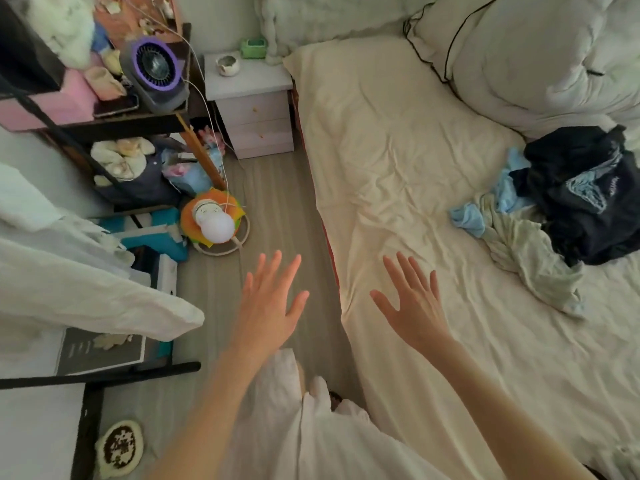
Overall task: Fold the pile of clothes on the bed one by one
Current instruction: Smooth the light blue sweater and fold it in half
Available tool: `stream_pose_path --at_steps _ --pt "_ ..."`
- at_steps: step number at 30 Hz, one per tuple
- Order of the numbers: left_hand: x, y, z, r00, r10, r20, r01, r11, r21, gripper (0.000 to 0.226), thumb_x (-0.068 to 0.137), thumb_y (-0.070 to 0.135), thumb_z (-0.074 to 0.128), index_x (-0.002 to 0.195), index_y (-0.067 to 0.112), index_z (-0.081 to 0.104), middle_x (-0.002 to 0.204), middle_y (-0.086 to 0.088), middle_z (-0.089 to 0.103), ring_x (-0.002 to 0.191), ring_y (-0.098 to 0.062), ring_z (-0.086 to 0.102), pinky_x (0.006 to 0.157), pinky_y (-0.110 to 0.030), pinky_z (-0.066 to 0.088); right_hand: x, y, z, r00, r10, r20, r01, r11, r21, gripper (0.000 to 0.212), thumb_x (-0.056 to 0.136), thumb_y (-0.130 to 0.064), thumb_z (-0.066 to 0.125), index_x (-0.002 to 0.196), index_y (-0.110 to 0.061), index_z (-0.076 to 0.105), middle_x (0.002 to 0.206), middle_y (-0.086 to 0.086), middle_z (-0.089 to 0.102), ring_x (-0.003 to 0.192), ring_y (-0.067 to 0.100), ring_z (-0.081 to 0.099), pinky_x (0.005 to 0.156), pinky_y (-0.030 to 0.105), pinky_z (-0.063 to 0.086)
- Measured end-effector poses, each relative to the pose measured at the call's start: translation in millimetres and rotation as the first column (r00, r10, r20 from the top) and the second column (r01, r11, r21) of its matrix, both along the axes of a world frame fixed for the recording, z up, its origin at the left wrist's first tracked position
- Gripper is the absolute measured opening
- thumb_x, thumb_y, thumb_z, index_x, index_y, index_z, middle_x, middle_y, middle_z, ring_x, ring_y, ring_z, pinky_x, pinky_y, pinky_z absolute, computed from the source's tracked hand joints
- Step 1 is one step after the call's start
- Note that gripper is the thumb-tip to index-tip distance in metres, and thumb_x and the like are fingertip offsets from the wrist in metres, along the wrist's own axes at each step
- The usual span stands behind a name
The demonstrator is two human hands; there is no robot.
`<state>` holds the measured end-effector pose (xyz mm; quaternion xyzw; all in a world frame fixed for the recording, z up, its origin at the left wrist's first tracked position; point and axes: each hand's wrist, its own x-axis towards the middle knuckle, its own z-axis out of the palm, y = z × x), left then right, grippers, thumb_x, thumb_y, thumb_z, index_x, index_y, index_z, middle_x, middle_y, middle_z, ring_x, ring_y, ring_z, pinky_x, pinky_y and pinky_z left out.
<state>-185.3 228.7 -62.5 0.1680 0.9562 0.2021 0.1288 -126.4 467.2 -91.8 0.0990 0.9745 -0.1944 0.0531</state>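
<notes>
- Pile of clothes (568,199) is lying on the right side of the bed (398,161), running off the frame's right edge, so its full extent is not showing.
- Individual garments are hard to separate: a dark navy bundle (585,188) with small unreadable print is sitting on top, light blue cloth (467,220) is poking out at the left, and a pale, crumpled garment (533,261) is trailing toward the near side.
- Bed sheet is reading as cream cotton, finely wrinkled; a puffy white duvet (540,57) with dark piping is bunching at the head end.
- Left hand (268,306) is hovering over the grey striped floor (277,202), fingers spread wide, holding nothing.
- Right hand (414,306) is hovering over the bed's near edge, fingers likewise splayed and empty, well apart from the pile.
- Both forearms are bare; a white garment is covering the person's body below them.
- White bedside table (249,98) is standing just beside the bed.
</notes>
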Motion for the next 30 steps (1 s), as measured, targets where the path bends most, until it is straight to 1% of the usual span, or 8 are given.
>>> stream_pose_path --at_steps 2,5,9,14,19,22,26,30 --pt "-29.9 5.5 -4.7 1.000 -0.019 0.000 0.019 1.000 0.001 0.059 0.097 0.044 0.036 0.150 0.031 0.014 0.159 -0.003 0.005 0.146 -0.021 -0.008 0.117 -0.044 0.005 -25.4 6.9 -2.0 1.000 -0.030 -0.007 0.030 1.000 0.004 0.066 0.095 -0.055 0.036 0.151 -0.032 0.012 0.160 -0.003 0.008 0.147 0.017 0.000 0.116 0.040 -0.009" --pt "-78.0 14.5 -16.7 0.997 -0.080 0.012 0.081 0.996 -0.040 0.058 0.097 0.046 0.033 0.150 0.032 0.012 0.159 -0.001 0.003 0.146 -0.020 -0.009 0.117 -0.041 0.003 -65.8 15.9 -5.8 0.997 -0.081 -0.020 0.082 0.996 0.023 0.066 0.094 -0.056 0.036 0.151 -0.032 0.013 0.160 -0.004 0.009 0.147 0.017 0.000 0.115 0.037 -0.011" --pt "-157.4 34.3 -44.6 0.974 -0.214 0.072 0.219 0.974 -0.058 0.059 0.098 0.045 0.032 0.150 0.032 0.009 0.159 -0.001 0.000 0.146 -0.020 -0.010 0.117 -0.041 0.002 -119.9 32.1 -23.8 0.983 -0.181 0.003 0.181 0.983 0.022 0.066 0.094 -0.055 0.037 0.151 -0.032 0.014 0.160 -0.003 0.010 0.147 0.017 0.001 0.116 0.039 -0.008" --pt "-265.5 67.0 -77.9 0.895 -0.409 0.179 0.431 0.895 -0.110 0.060 0.099 0.044 0.032 0.150 0.030 0.006 0.159 -0.003 -0.003 0.145 -0.022 -0.010 0.116 -0.040 0.003 -164.7 59.7 -55.3 0.919 -0.367 0.144 0.366 0.930 0.038 0.065 0.094 -0.053 0.040 0.151 -0.029 0.017 0.159 0.000 0.012 0.147 0.018 0.004 0.118 0.043 0.001" --pt "-356.7 128.6 -106.3 0.789 -0.576 0.213 0.605 0.789 -0.107 0.059 0.099 0.042 0.031 0.151 0.029 0.006 0.159 -0.002 -0.003 0.145 -0.022 -0.011 0.117 -0.040 -0.001 -204.0 100.6 -86.2 0.813 -0.545 0.207 0.546 0.836 0.057 0.063 0.095 -0.047 0.045 0.150 -0.024 0.023 0.157 0.005 0.021 0.146 0.023 0.013 0.117 0.045 0.009" --pt "-387.2 173.4 -131.2 0.738 -0.633 0.233 0.666 0.740 -0.098 0.057 0.100 0.039 0.032 0.151 0.028 0.008 0.159 -0.004 0.000 0.146 -0.024 -0.007 0.116 -0.040 0.001 -222.6 133.6 -109.5 0.752 -0.616 0.233 0.615 0.784 0.087 0.061 0.096 -0.043 0.046 0.149 -0.019 0.027 0.155 0.009 0.027 0.144 0.026 0.019 0.115 0.046 0.015" --pt "-400.5 229.0 -183.4 0.682 -0.678 0.276 0.724 0.679 -0.121 0.056 0.100 0.037 0.032 0.151 0.026 0.011 0.159 -0.006 0.000 0.146 -0.024 -0.006 0.117 -0.041 0.003 -242.9 192.0 -151.2 0.694 -0.674 0.253 0.666 0.734 0.133 0.059 0.096 -0.039 0.048 0.146 -0.012 0.031 0.151 0.012 0.034 0.139 0.029 0.029 0.111 0.043 0.022" --pt "-396.4 279.1 -240.5 0.638 -0.692 0.338 0.761 0.634 -0.140 0.058 0.100 0.036 0.034 0.151 0.025 0.009 0.159 -0.008 -0.003 0.146 -0.025 -0.007 0.118 -0.041 0.005 -254.3 253.2 -196.3 0.635 -0.733 0.243 0.714 0.677 0.179 0.063 0.096 -0.035 0.048 0.148 -0.008 0.025 0.151 0.013 0.031 0.142 0.028 0.024 0.114 0.044 0.022"
